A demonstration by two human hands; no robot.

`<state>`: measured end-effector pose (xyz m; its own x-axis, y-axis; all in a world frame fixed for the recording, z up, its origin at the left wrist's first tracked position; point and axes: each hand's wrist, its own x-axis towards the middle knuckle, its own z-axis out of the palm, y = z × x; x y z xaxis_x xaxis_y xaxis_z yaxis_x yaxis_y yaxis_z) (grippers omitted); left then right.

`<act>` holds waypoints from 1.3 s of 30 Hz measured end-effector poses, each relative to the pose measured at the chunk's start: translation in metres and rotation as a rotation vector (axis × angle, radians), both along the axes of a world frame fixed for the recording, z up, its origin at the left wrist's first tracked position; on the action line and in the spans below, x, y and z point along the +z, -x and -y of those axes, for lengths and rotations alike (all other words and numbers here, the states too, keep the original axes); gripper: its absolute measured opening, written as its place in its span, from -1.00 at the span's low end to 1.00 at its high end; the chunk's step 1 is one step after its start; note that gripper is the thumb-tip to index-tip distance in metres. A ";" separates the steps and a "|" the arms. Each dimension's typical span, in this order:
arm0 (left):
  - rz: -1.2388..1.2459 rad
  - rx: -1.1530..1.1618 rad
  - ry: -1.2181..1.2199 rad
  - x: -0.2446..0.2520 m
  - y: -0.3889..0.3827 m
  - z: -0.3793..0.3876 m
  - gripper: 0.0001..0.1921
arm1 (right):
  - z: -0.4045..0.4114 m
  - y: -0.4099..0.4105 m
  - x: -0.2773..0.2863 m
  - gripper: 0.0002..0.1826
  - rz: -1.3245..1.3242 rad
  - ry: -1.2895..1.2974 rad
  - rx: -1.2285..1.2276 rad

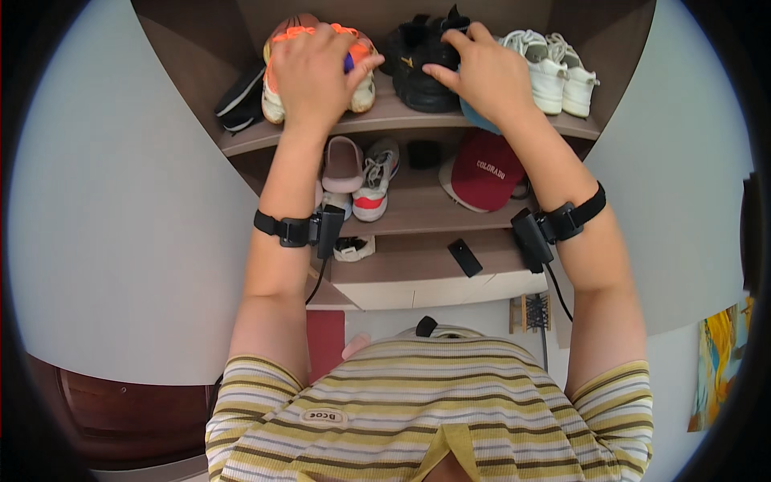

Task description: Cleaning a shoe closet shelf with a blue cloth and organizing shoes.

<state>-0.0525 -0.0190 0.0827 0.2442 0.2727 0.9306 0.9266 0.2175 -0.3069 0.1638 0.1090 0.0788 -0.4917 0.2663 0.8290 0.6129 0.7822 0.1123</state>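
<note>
My left hand (pixel 316 75) lies over a pair of white sneakers (pixel 363 96) with bright orange laces on the top shelf. Its thumb sticks out to the right, away from the shoes, and the hand hides much of the pair. My right hand (pixel 491 75) is at the right side of a pair of black shoes (pixel 421 87), thumb and fingers spread. Whether its fingertips touch them I cannot tell. Below that hand a light-blue cap (pixel 476 115) shows in part. White sneakers (pixel 548 84) stand heels outward just right of the hand.
Black shoes or slippers (pixel 238 102) lean at the shelf's left wall, and a brown ball (pixel 295 24) sits behind. The middle shelf (pixel 409 208) holds a pink clog (pixel 343 165), grey-white sneakers (pixel 373 187) and a red cap (pixel 488 172). A black phone (pixel 465 258) lies lower.
</note>
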 end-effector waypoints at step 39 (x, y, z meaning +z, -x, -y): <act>0.405 -0.543 0.095 -0.163 -0.084 0.017 -0.77 | 0.025 -0.149 -0.259 -0.40 -1.084 2.105 0.239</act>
<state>0.0316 -0.0359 -0.0800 0.0071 0.2947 0.9556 0.9424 -0.3214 0.0921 0.3132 0.0841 -0.1804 -0.3768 0.7817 -0.4969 -0.1962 -0.5916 -0.7820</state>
